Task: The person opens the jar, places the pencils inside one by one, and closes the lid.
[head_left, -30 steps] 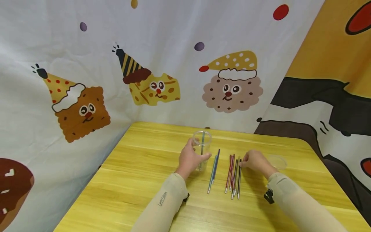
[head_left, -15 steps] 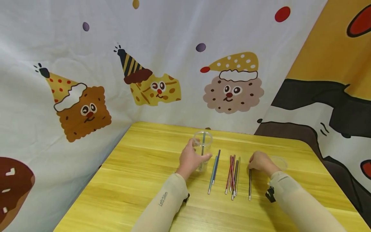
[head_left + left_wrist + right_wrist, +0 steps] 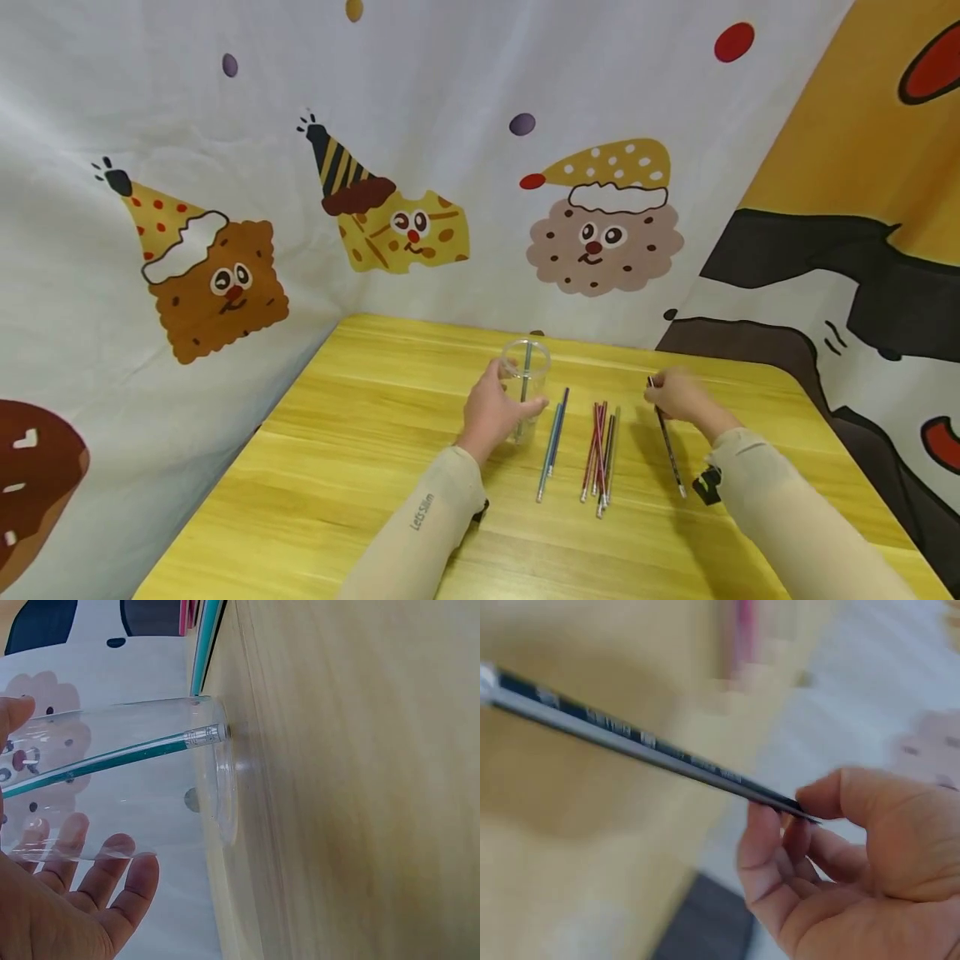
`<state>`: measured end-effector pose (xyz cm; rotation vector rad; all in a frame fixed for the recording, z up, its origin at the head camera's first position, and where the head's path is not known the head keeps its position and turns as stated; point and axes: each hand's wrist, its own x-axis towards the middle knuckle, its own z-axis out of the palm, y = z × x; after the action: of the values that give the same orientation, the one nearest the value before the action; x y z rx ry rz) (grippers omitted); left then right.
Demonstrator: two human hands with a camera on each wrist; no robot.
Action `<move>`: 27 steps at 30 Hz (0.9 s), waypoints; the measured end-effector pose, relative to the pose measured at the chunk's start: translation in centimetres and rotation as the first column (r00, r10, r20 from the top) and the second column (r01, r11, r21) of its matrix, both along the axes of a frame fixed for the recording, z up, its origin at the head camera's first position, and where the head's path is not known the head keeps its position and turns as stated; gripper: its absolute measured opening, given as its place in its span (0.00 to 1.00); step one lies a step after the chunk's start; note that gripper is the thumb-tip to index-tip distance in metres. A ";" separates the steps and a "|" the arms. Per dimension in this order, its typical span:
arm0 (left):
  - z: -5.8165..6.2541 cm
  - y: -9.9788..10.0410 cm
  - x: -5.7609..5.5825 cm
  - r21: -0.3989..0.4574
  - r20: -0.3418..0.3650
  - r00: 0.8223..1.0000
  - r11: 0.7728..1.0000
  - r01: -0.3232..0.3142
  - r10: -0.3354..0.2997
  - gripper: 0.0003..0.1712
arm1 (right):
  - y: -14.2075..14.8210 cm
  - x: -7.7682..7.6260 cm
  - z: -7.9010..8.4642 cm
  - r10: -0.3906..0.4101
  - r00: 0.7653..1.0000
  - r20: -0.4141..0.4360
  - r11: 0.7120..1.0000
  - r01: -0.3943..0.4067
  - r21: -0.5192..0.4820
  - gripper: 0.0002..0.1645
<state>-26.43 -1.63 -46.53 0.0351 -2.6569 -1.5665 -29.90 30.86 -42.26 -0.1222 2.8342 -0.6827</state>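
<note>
My left hand point(image 3: 491, 412) holds a clear plastic cup point(image 3: 534, 386) upright on the table, thumb and fingers curved around its wall. Inside the cup leans a teal pencil point(image 3: 112, 759), its eraser end down at the base. To the right, my right hand point(image 3: 682, 398) pinches a black pencil point(image 3: 630, 739) near its sharpened tip, between thumb and fingers. This pencil slants down toward me, eraser end lowest. Between the hands lie two blue pencils point(image 3: 550, 454), and beside them a loose bunch of red pencils point(image 3: 590, 454) and dark ones point(image 3: 610, 458).
The yellow wood-grain table point(image 3: 337, 467) ends at a printed cloth backdrop point(image 3: 480, 300) behind the cup. Another stretch of cloth borders the table's left side. A black strap point(image 3: 707, 485) sits at the right wrist.
My right hand has drawn the black pencil rightward out of the bunch, then raised and tilted it. A clear round disc seen earlier by that hand no longer shows. The left hand stays on the cup.
</note>
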 end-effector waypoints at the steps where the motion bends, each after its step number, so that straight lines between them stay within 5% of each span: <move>1: -0.1 -0.1 -0.1 -0.004 -0.003 1.000 1.000 -0.002 0.002 0.46 | -0.5 -0.2 1.6 0.001 0.999 -0.049 1.000 -0.002 -0.021 0.17; 3: -0.2 -0.2 -0.2 -0.012 -0.006 1.000 1.000 -0.005 0.005 0.46 | -1.8 -0.3 4.9 -0.015 0.986 -0.164 0.998 0.005 -0.065 0.21; 6: -0.2 -0.2 -0.2 -0.012 -0.001 1.000 1.000 -0.004 0.004 0.47 | -4.6 0.0 9.6 -0.050 0.923 -0.383 0.983 -0.021 -0.180 0.30; 8: -0.2 -0.2 -0.2 -0.007 0.001 1.000 1.000 0.000 0.000 0.46 | -6.7 0.4 12.1 -0.088 0.846 -0.526 0.954 -0.079 -0.288 0.32; 12: -0.2 -0.1 -0.2 0.007 -0.004 1.000 1.000 0.015 -0.015 0.46 | -10.8 1.3 15.9 -0.184 0.657 -0.731 0.864 -0.246 -0.438 0.28; 15: -0.2 -0.1 -0.2 0.016 -0.013 1.000 1.000 0.023 -0.023 0.46 | -13.2 1.8 17.2 -0.229 0.588 -0.776 0.797 -0.344 -0.496 0.25; 19: -0.1 0.0 -0.1 0.022 -0.010 1.000 0.999 0.026 -0.026 0.45 | -14.9 1.5 16.5 -0.229 0.609 -0.760 0.764 -0.372 -0.527 0.25; 23: -0.2 0.0 -0.1 0.024 -0.008 1.000 0.999 0.025 -0.025 0.43 | -15.7 1.1 14.1 -0.180 0.657 -0.732 0.811 -0.322 -0.488 0.25; 27: -0.2 -0.1 -0.1 0.023 -0.027 0.999 0.999 0.026 -0.025 0.41 | -16.3 0.7 11.3 -0.095 0.666 -0.739 0.876 -0.296 -0.380 0.24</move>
<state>-26.49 -1.73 -46.72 -0.0184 -2.6296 -1.5937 -29.17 14.56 -30.99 -0.8286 3.2553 -1.6162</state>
